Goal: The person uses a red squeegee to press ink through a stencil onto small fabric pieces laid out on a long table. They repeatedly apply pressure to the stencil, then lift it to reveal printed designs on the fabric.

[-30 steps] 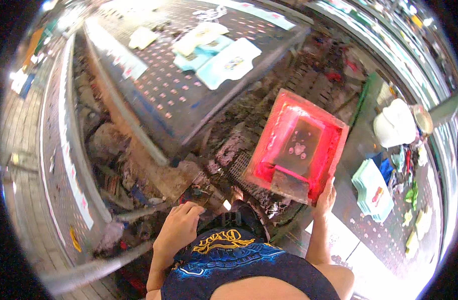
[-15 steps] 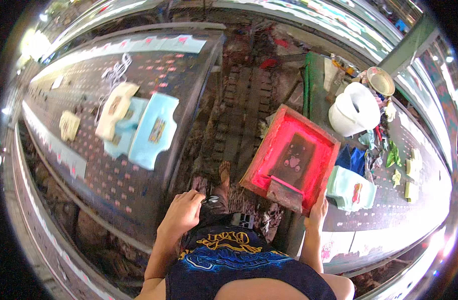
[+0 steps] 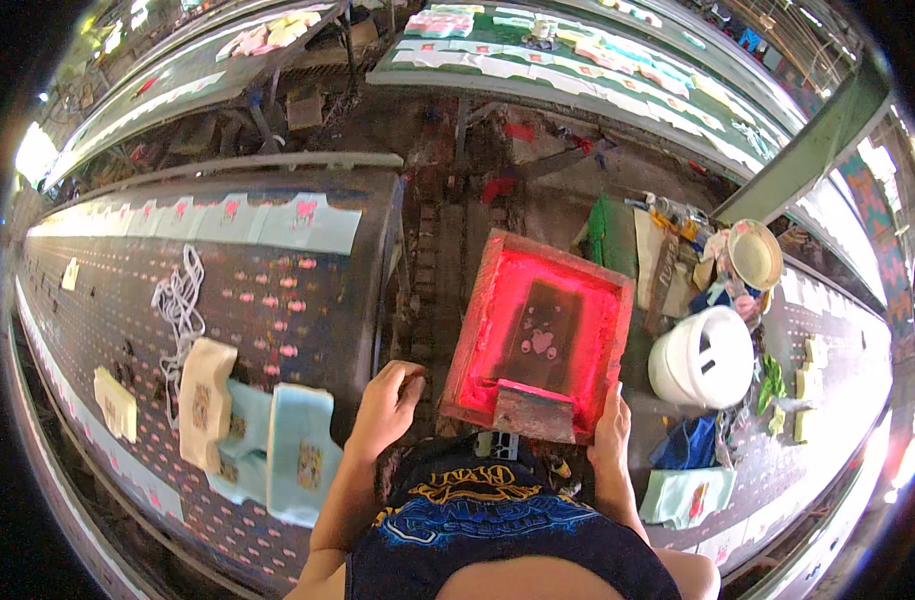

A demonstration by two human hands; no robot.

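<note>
My right hand (image 3: 609, 428) grips a wooden screen-printing frame (image 3: 470, 325) by its right rail, near the lower corner. Bright pink ink coats the inside around a dark mesh panel (image 3: 545, 330) with a small face-like design. Resting inside the near end is a squeegee (image 3: 534, 410) with a worn block and a pink edge. My left hand (image 3: 385, 408) hangs beside the left table's edge, its fingers loosely curled with nothing seen in them. The frame hangs in front of me, over the aisle between two long tables.
On the left table (image 3: 307, 340) lie light blue cloth pieces (image 3: 302, 455), a cream piece (image 3: 205, 400) and a white cord (image 3: 182, 300). The right table holds a white bucket (image 3: 702, 358), a round bowl (image 3: 754, 254), dark blue cloth (image 3: 687, 445) and stacked pale green cloth (image 3: 685, 498). A slanted green beam (image 3: 812, 140) rises beyond.
The view has shifted forward along the aisle, so both tables' goods appear lower. The screen frame, still in my right hand, sits further left in view. My left hand has moved slightly right.
</note>
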